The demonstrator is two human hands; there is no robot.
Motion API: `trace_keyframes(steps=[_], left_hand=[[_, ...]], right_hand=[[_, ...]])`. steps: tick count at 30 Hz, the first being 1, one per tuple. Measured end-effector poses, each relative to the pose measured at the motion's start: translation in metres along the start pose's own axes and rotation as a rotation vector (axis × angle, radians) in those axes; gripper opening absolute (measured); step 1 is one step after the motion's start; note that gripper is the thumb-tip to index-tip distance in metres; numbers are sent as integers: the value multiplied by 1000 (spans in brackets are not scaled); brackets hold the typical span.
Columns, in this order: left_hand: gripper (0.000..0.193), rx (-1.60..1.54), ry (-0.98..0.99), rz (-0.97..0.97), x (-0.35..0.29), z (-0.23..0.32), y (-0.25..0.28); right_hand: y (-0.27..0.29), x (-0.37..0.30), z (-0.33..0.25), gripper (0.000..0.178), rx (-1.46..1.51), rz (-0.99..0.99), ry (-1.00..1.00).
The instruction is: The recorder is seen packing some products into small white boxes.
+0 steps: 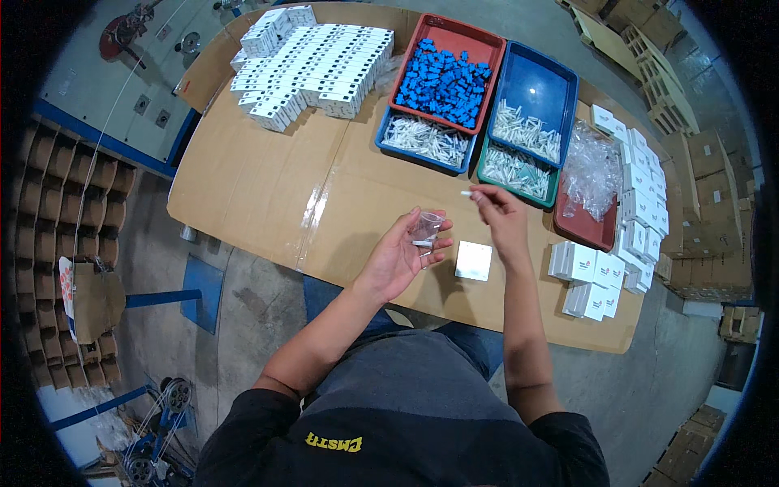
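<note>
My left hand (388,266) is turned palm up over the near part of the table, its fingers curled around a small clear plastic bag (428,222). A small white piece (422,243) shows at the lower part of the bag. To its right, my right hand (505,217) pinches a slim white plug-like piece (466,193) between thumb and fingertips, just short of the near trays. A white square box (473,260) lies flat on the cardboard between my forearms.
Ahead stand a red tray (458,31) of blue parts, blue trays (535,79) and a green tray (519,193) of white pieces, and a dark red tray (583,230) with clear bags. White boxes are stacked far left (324,65) and right (641,195) on the cardboard-covered table (243,178).
</note>
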State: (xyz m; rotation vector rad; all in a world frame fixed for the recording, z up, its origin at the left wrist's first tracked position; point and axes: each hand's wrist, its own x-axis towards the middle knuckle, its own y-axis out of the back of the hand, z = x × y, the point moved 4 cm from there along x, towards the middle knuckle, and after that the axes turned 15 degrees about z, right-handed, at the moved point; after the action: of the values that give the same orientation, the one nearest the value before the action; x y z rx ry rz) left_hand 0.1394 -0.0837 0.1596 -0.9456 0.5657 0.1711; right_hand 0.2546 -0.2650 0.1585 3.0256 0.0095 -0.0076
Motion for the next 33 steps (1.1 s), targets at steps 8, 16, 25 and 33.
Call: trace_keyframes(steps=[8,16,25,33], left_hand=[[46,65,-40,37,-4,-3,1],[40,60,-33,88,-5,-7,6],[35,68,-45,86,-2,-9,11],[34,63,-21,46,2,-15,18]], right_hand=[[-23,-27,-49,9,-114,-250,54],[-44,-33,-61,10,-268,-350,256],[-55,-40,-63,20,-257,-435,283],[-60,-45,-58,24,-164,-530,128]])
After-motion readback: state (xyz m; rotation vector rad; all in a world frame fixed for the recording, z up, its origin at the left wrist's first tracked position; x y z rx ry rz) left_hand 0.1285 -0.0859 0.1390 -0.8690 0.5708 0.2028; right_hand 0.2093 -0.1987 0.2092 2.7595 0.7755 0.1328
